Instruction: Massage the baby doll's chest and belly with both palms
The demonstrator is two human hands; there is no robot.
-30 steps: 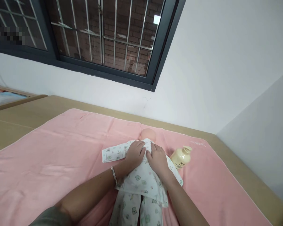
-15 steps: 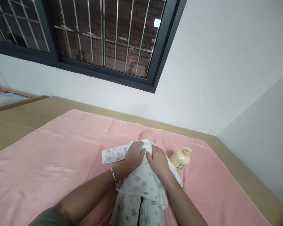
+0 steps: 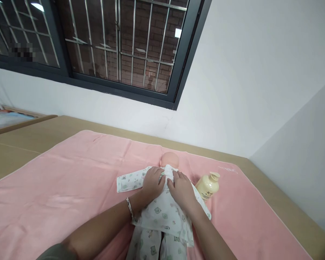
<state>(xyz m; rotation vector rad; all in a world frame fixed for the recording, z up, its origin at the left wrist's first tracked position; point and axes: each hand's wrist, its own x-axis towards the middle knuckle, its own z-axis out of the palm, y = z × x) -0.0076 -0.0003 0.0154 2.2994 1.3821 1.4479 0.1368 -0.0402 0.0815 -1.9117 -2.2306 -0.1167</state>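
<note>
A baby doll (image 3: 169, 159) lies on a pink mat (image 3: 78, 173), its bald head toward the wall. It wears a white printed top (image 3: 162, 211) and matching trousers (image 3: 148, 245). My left hand (image 3: 154, 182) rests flat on the left side of the top's chest, fingers stretched out; a silver bangle circles that wrist. My right hand (image 3: 182, 189) lies the same way on the right side of the chest. Both hands are open and touch the cloth. One sleeve (image 3: 130, 180) stretches out to the left. The doll's hands do not show.
A pale yellow pump bottle (image 3: 208, 186) stands on the mat right of the doll. Wooden boards (image 3: 59, 126) surround the mat. Behind rise a white wall (image 3: 219, 90) and a dark-framed window (image 3: 176, 72) with metal bars.
My hands stay on the doll's chest with hardly any shift. The whole view has tilted slightly, so things sit a little lower.
</note>
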